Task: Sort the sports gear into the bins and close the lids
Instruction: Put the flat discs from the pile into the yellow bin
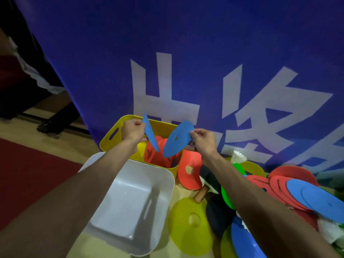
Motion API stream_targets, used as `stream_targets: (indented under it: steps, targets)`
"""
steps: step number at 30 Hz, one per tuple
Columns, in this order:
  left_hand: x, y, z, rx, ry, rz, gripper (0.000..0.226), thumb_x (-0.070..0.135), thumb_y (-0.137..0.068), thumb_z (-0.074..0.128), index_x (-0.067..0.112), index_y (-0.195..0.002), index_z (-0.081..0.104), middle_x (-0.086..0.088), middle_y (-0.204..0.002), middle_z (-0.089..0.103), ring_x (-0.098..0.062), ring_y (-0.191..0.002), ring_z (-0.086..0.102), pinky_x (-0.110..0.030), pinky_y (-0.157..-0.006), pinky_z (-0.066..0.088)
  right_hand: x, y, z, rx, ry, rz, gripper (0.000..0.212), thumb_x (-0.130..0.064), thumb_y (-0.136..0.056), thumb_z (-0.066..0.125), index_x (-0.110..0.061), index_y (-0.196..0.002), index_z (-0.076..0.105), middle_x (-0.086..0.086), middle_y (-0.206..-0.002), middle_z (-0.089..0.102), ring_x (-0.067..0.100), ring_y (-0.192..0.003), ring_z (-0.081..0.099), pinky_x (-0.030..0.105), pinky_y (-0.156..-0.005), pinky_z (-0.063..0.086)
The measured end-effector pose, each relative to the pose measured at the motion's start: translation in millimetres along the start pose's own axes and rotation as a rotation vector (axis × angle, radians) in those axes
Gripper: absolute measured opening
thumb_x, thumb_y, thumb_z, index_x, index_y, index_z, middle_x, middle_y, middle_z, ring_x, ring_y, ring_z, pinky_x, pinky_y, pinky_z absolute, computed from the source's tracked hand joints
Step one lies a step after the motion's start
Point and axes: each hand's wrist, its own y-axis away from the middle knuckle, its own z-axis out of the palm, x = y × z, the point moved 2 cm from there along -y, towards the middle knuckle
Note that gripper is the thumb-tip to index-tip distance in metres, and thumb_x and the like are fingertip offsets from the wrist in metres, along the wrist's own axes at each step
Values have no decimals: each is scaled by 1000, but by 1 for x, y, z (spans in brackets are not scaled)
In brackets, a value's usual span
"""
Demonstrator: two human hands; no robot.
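Note:
A yellow bin [111, 135] stands against the blue banner with several red disc cones [154, 155] inside. My left hand [133, 131] pinches a blue disc cone [150, 135] edge-on above the bin. My right hand [203, 139] pinches a second blue disc cone [177, 139], tilted over the bin's right side. Nearer to me, a white bin [162, 202] sits with nothing visible in it.
Loose gear lies on the floor at right: a red disc [189, 170], a yellow disc [191, 224], green, blue and red discs [301, 190], a paddle with a wooden handle [201, 194], white shuttlecocks [238, 157]. A blue banner [186, 53] stands behind. Red carpet [28, 174] is at left.

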Motion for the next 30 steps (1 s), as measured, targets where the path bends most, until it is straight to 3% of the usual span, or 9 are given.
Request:
stream_targets:
  steps: [4, 10, 13, 15, 20, 22, 24, 28, 30]
  targets:
    - [-23, -11, -11, -44, -2, -44, 21, 5, -91, 50, -1, -106, 64, -15, -100, 66, -24, -90, 66, -38, -73, 57, 15, 1, 24, -17, 41, 59, 22, -13, -95, 54, -1, -113, 60, 12, -89, 70, 19, -64, 70, 30, -54, 59]
    - [-34, -10, -2, -106, -92, 61, 18, 11, -90, 54, 17, -100, 68, -1, -100, 66, -20, -98, 65, -35, -92, 51, 9, 4, 28, -137, 47, 92, 18, 1, -95, 47, -2, -110, 56, 15, -97, 64, 20, -67, 64, 26, -48, 56]
    - [-29, 0, 16, -148, -97, 110, 20, 8, -87, 55, 21, -95, 68, 0, -98, 67, -20, -94, 64, -33, -90, 50, 10, 2, 13, -145, 92, 90, 22, 1, -93, 50, -2, -114, 57, 11, -93, 65, 19, -68, 64, 28, -52, 56]
    - [-22, 8, 29, -180, -107, 120, 21, 7, -87, 55, 19, -97, 68, -1, -94, 66, -19, -84, 61, -31, -80, 49, 11, 1, -1, -130, 105, 87, 21, 0, -93, 50, -3, -113, 58, 12, -95, 66, 20, -71, 64, 28, -53, 56]
    - [-14, 35, 69, -311, -177, 217, 18, 7, -84, 58, 21, -88, 69, -1, -91, 68, -12, -84, 60, -26, -79, 46, 20, 4, -50, -91, 121, 98, 17, -1, -93, 48, -8, -106, 57, 8, -86, 67, 17, -66, 65, 28, -55, 54]
    - [-13, 48, 89, -398, -216, 262, 17, 8, -84, 60, 24, -82, 68, 3, -88, 67, -5, -78, 60, -19, -72, 44, 24, 8, -77, -79, 158, 108, 18, 0, -92, 48, -8, -105, 58, 4, -79, 66, 12, -58, 63, 26, -54, 51]
    - [-11, 66, 114, -491, -255, 298, 17, 12, -83, 63, 27, -77, 66, 5, -89, 67, -7, -83, 62, -21, -75, 45, 28, 14, -112, -60, 218, 105, 16, 2, -92, 48, -7, -99, 58, 9, -79, 63, 7, -49, 59, 22, -49, 48]
    - [-13, 104, 162, -653, -398, 347, 11, 29, -73, 67, 30, -84, 65, 4, -101, 69, -15, -98, 62, -31, -91, 46, 36, 26, -192, 21, 384, 89, 13, -3, -93, 50, -11, -95, 61, 12, -90, 66, 15, -62, 60, 27, -58, 49]
    - [-15, 126, 185, -732, -426, 348, 11, 24, -76, 68, 32, -83, 63, 3, -98, 69, -16, -97, 64, -30, -91, 47, 40, 32, -231, 65, 462, 72, 13, -4, -92, 52, -11, -95, 63, 11, -89, 68, 18, -66, 63, 31, -62, 52]
